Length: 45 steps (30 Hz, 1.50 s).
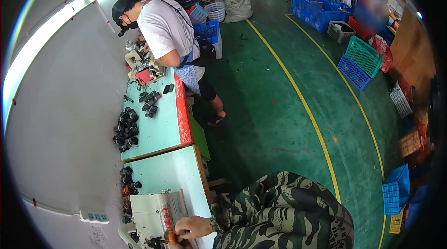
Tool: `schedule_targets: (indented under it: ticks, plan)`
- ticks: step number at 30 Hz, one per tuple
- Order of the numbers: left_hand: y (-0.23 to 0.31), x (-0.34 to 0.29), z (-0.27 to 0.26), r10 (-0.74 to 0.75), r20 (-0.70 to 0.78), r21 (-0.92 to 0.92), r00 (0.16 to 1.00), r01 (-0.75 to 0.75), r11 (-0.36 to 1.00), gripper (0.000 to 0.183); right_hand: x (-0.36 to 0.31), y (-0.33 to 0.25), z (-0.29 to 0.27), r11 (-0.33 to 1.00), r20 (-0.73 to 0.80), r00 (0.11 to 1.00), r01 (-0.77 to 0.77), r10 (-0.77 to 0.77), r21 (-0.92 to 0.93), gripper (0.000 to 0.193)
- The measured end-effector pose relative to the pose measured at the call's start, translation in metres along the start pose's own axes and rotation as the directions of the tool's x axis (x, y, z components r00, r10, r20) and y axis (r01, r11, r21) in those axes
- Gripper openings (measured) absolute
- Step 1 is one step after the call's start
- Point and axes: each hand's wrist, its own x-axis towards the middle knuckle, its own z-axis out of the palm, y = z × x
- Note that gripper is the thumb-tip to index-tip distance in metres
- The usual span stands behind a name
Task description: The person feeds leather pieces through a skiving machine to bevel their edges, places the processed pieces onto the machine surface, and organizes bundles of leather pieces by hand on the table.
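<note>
At the lower edge, my right hand [192,226] reaches in from a camouflage sleeve [288,211], its fingers curled at a small orange, rounded piece [172,237]. Just below it, a little of my left hand [179,245] shows at the orange piece; the picture's edge cuts off the rest, so its grip is hidden. Both hands are at the near side of a cream-coloured bench machine [148,204] with red marks on its side. Dark small parts [154,242] lie by the machine, next to the hands.
Black round parts [125,130] are heaped along the wall on the pale green bench [163,130]. Further up, a co-worker [163,27] in a white shirt bends over another machine [145,73]. Plastic crates [363,55] stand on the green floor to the right, beyond yellow lines.
</note>
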Motion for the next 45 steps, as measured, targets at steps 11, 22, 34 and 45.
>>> schedule_targets:
  ticks: [11,22,34,45]
  plan:
    - [0.016,0.017,0.001,0.431,0.039,0.273,0.902,-0.424,0.863,0.051,0.058,0.010,0.012,0.621,0.579,0.737,-0.645,0.350,0.445,0.034]
    - [-0.017,0.119,-0.076,0.517,0.020,0.400,0.856,-0.480,0.781,0.058,0.123,0.074,0.052,0.701,0.174,0.982,0.074,0.072,-0.709,0.018]
    - [-0.017,0.099,-0.034,0.321,-0.023,-0.029,0.947,-0.321,0.947,0.042,0.093,0.053,0.044,0.874,-0.059,0.996,0.030,-0.067,-0.486,0.028]
    - [-0.081,0.022,-0.109,0.121,-0.241,-0.041,0.963,-0.134,0.990,0.036,0.009,0.072,-0.005,0.887,0.201,0.906,-0.284,0.372,-0.364,0.030]
